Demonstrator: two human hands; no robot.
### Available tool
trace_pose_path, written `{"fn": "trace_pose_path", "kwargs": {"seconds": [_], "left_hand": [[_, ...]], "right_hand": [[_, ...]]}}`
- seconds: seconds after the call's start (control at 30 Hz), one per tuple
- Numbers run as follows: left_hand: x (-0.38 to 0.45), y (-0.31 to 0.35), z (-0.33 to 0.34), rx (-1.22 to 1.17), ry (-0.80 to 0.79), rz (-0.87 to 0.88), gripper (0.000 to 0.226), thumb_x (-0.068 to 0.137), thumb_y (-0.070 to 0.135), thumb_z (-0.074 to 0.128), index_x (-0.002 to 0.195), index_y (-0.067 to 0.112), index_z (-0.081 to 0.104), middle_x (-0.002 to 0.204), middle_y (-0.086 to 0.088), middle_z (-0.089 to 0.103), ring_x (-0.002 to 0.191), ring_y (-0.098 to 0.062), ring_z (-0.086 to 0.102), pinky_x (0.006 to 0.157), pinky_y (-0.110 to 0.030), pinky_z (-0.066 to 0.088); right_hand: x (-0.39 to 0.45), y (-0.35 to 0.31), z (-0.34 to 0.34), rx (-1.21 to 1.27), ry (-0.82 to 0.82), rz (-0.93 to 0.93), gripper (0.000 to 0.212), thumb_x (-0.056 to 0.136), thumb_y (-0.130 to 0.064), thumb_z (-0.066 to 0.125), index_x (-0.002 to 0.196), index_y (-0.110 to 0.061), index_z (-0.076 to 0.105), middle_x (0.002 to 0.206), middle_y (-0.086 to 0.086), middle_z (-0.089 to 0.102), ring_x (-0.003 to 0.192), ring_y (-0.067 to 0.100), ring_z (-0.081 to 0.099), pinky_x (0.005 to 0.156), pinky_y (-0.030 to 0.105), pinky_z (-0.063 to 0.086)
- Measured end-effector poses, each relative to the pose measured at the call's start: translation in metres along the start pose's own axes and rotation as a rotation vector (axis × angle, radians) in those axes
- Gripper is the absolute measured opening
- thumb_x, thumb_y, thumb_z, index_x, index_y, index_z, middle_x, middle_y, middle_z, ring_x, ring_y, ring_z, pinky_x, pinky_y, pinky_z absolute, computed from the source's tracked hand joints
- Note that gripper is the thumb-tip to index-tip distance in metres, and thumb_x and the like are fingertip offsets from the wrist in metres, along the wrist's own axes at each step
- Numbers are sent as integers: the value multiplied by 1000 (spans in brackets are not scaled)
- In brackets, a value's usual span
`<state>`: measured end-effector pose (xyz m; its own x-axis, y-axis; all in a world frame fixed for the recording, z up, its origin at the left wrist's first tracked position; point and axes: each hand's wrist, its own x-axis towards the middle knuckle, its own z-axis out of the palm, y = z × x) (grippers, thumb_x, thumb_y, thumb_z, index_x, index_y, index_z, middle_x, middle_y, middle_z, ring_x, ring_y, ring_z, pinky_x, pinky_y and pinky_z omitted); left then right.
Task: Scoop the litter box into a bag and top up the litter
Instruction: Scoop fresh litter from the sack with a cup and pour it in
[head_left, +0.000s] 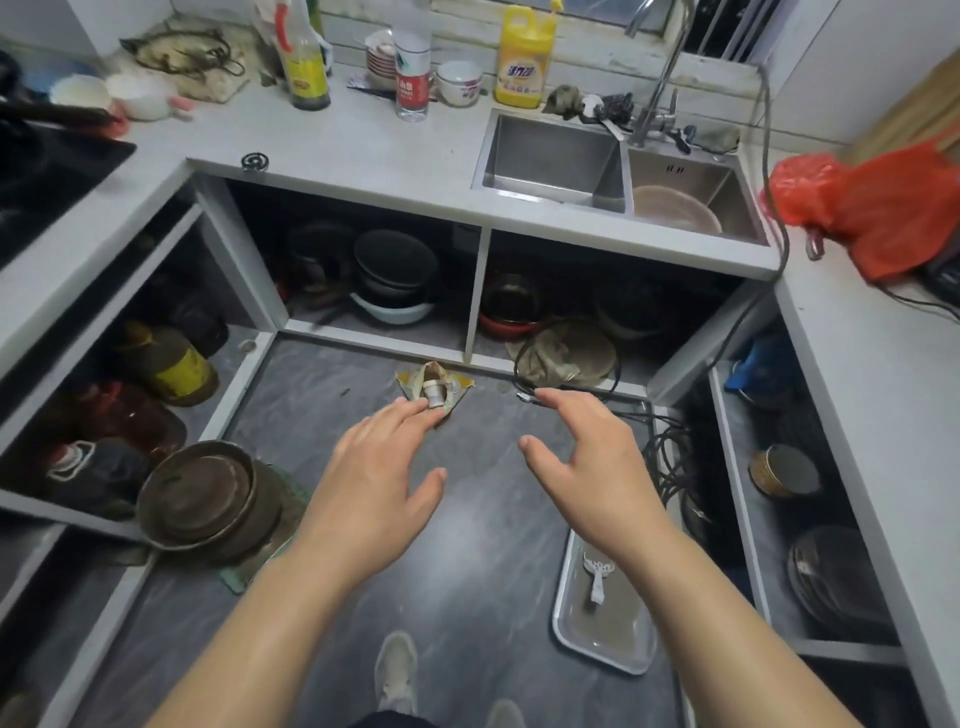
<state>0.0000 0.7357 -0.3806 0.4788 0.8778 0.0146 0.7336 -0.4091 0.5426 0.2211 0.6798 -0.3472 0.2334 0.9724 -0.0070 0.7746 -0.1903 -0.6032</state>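
We see a yellow detergent bottle (524, 60) on the tabletop (363, 140) behind the sink (556, 156); its label carries writing too blurred for us to read. Beside it, a clear water bottle (413, 78) has a red label with white characters we cannot make out, and a tall bottle (304, 57) has a yellow label, also illegible. The grey tabletop wraps round three sides of a narrow kitchen, with open shelves of pots below and a red plastic bag (878, 208) on the right stretch. The floor (467, 571) is dark grey with pale streaks. On it, near the right shelves, lies the litter tray (602, 654), a metal pan with brownish litter and a white scoop (597, 577) resting in it. Both hands hang above the floor. Our left hand (379, 488) has its grip spread and holds nothing. Our right hand (597, 467) has its grip loosely spread, fingers slightly bent, also holding nothing, just above the tray.
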Motion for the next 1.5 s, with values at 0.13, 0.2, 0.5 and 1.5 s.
{"fn": "trace_pose_path", "kwargs": {"seconds": [0.13, 0.2, 0.5, 1.5], "left_hand": [[30, -38, -17, -1, -16, -21, 61, 97, 37, 63, 154, 27, 44, 161, 10, 39, 154, -9, 25, 122, -30, 14], [45, -49, -22, -25, -23, -37, 61, 97, 38, 63, 153, 27, 43, 161, 10, 39, 154, -9, 24, 124, -33, 17], [118, -97, -11, -20, -63, -184, 60, 96, 37, 64, 153, 29, 44, 161, 10, 40, 153, -10, 27, 125, -38, 23], [408, -310, 183, -23, -404, -285, 53, 94, 26, 65, 146, 26, 55, 153, -1, 50, 140, -23, 47, 117, -42, 37]], "right_hand": [[35, -26, 20, 5, 0, 19, 50, 93, -33, 65, 141, -26, 53, 136, -13, 54, 127, 5, 47, 106, 21, 35], [48, -30, 27, 2, -20, 40, 50, 93, -35, 64, 141, -27, 52, 136, -14, 54, 123, 7, 51, 107, 25, 38], [124, 3, 63, 47, -89, 127, 46, 93, -37, 65, 137, -29, 55, 130, -16, 57, 123, 5, 50, 102, 36, 47], [428, 165, 331, 90, -398, 444, 44, 92, -25, 66, 134, -13, 61, 118, 10, 68, 96, 21, 66, 89, 29, 51]]}}
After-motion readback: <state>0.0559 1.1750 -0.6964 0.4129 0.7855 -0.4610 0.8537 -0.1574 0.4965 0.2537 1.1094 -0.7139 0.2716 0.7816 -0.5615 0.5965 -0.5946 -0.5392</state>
